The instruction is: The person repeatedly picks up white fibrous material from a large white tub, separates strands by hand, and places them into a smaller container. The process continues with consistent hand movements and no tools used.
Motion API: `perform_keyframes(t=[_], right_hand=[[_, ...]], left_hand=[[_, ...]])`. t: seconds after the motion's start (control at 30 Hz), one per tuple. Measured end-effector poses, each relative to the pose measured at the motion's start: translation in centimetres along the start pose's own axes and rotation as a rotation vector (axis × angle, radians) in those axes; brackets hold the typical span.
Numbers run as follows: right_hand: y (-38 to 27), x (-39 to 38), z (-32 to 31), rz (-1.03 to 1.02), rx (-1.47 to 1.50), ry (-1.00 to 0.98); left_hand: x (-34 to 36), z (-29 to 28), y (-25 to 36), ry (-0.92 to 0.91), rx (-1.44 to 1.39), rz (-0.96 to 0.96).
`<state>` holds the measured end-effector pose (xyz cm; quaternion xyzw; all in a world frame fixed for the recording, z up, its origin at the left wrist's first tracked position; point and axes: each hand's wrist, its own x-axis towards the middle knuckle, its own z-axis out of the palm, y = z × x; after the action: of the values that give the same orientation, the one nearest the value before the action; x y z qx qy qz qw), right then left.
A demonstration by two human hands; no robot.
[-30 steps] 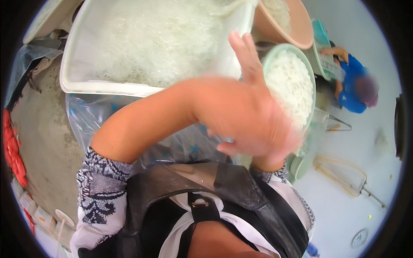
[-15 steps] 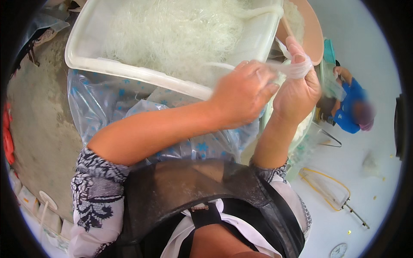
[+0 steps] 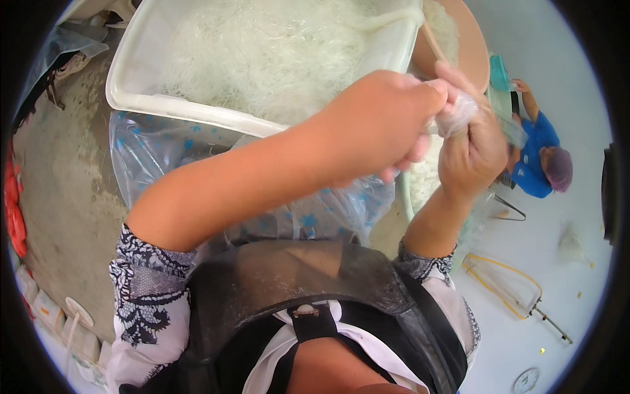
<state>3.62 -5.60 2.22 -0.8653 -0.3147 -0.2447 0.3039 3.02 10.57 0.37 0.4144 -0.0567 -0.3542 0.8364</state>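
A bundle of thin, translucent white strands [image 3: 457, 113] is wound around the fingers of my right hand [image 3: 474, 148], which grips it with some fingers pointing up. My left hand [image 3: 387, 121] is closed at the bundle's left side, its fingers pinching the strands and touching the right hand. Part of its grip is hidden behind the back of the hand. Beyond my hands, a white plastic tub [image 3: 190, 117] holds a loose tangle of similar pale strands [image 3: 256, 56]. A thick white twist of strands [image 3: 387, 20] hangs over the tub's right rim.
A peach-coloured round tub [image 3: 476, 46] with pale strands stands at far right. Clear plastic sheeting with blue flowers [image 3: 308, 213] drapes below the white tub. On the right, a person in blue [image 3: 535, 154] works near a teal basket [image 3: 499, 72]. A yellow-edged frame [image 3: 502, 285] lies lower right.
My left hand has moved up and right against my right hand, closing the stretched span of strands. The right hand has shifted slightly right. The person in blue has raised an arm.
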Motion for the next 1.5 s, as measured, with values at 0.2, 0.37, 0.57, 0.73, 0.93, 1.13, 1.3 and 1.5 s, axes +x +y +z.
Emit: perform_keyframes(t=[0.2, 0.37, 0.57, 0.73, 0.93, 1.13, 1.3, 1.5], right_hand=[[-1.4, -0.5, -1.5, 0.004, -0.090, -0.338], [-2.3, -0.7, -1.3, 0.102, -0.106, -0.355], [-0.3, -0.6, -0.2, 0.341, 0.631, 0.291], [-0.3, 0.2, -0.5, 0.453, 0.758, 0.439], [1.3, -1.3, -1.7, 0.289, 0.806, 0.298], [-0.6, -0.2, -1.0, 0.319, 1.186, 0.194], [-0.5, 0.4, -0.3, 0.473, 1.572, 0.283], [0.0, 0.4, -0.1, 0.578, 1.488, 0.308]], left_hand=[[-0.4, -1.6, 1.5, -0.154, 1.367, 0.528], [0.1, -1.8, 3.7, -0.405, 1.503, 0.483], [2.6, -2.0, -2.3, 0.057, -0.568, 0.484], [4.0, 2.1, -2.9, 0.108, 0.515, 0.967], [5.8, -2.1, 0.8, -0.231, 0.986, 0.798], [4.3, -3.6, 0.7, -0.419, 0.619, 0.319], [3.2, -3.3, 0.0, -0.433, 0.327, -0.027], [4.7, -4.1, -2.8, -0.345, 0.541, 0.305]])
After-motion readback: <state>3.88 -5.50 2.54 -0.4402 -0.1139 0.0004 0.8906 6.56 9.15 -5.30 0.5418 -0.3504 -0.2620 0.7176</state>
